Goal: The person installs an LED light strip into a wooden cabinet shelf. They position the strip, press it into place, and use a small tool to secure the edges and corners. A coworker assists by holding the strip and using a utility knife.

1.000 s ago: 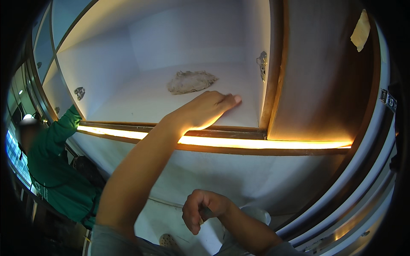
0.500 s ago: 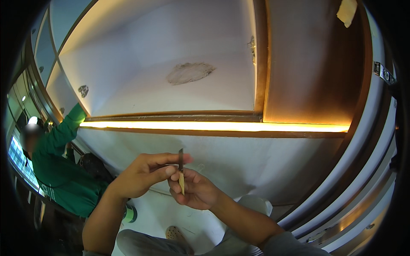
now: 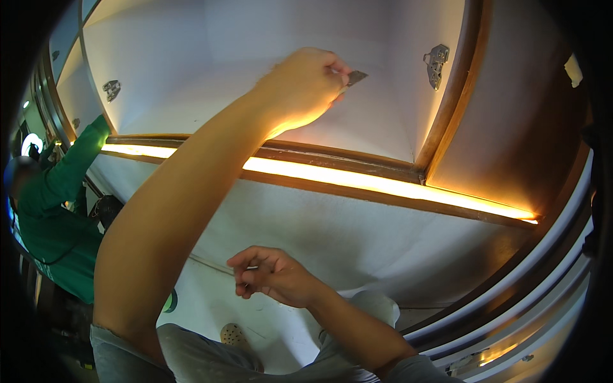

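Note:
My left hand reaches up into the lit white cabinet, closed round a putty knife. Only the dark, flat, pointed end of its blade shows past my fingers; the handle is hidden in my grip. The blade is over the pale cabinet surface; whether it touches cannot be told. Lower down, in front of the white panel below the light strip, my right hand hovers with loosely bent fingers apart and nothing visible in them.
A bright light strip runs along the cabinet's wooden front edge. Metal hinges sit on the cabinet's sides. Brown wood panelling is to the right. A person in a green top works close by on the left, one arm at the cabinet.
Both hands were together around the putty knife, low before the panel. My left hand has carried it up into the cabinet, over the rough grey patch; my right has let go. The view has shifted.

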A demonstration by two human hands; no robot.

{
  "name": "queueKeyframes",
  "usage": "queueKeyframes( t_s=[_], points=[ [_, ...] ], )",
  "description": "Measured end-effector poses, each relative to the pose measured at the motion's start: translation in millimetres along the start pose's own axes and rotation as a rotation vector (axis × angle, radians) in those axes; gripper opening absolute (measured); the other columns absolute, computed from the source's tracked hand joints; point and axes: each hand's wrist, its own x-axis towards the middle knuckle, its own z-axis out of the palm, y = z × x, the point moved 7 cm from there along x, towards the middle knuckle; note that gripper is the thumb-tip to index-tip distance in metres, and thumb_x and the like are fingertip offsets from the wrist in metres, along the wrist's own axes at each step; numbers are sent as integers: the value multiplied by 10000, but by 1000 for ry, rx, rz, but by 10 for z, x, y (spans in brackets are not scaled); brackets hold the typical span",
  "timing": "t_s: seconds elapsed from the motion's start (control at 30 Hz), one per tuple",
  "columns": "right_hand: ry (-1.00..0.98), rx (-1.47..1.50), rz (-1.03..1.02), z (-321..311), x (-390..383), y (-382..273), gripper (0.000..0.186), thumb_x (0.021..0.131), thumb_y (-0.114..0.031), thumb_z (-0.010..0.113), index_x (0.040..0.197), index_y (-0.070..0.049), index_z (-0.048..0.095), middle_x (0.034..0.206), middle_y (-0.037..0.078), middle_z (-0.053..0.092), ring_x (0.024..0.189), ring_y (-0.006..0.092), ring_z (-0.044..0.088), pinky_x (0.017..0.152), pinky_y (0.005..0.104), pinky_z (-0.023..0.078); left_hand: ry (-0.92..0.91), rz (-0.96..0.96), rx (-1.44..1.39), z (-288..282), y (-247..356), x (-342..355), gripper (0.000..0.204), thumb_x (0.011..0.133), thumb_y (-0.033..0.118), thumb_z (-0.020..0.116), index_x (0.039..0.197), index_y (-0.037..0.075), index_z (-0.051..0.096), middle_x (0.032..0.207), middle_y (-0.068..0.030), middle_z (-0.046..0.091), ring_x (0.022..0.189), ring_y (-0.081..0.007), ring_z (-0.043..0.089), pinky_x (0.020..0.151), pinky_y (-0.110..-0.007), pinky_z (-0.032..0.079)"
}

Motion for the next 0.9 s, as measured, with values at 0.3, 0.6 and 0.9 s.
queueKeyframes(
  t_s=[0.3,0.6,0.9],
  points=[
    [102,-69,107,-172,178,109,188,1048,-134,704,1214,-52,673,1081,19,678,947,132,687,881,329,589,-203,81,929,1080,-114,1533,278,1038,223,644,1173,22,780,1229,-257,745,1170,-413,703,996,-465,556],
    [110,-60,165,-376,161,87,207,1045,-115,702,1235,-38,673,1032,27,677,909,142,684,862,328,589,-216,238,841,1179,-255,2009,344,1080,281,566,1272,96,782,1283,-136,758,1201,-349,693,1058,-437,537],
    [22,-152,298,-440,104,36,290,1040,-70,686,1326,-23,678,1038,38,665,898,135,676,831,319,588,-277,372,886,1202,-361,2106,353,1097,226,507,1319,142,768,1352,-24,739,1240,-279,679,1106,-385,531]
  ],
)
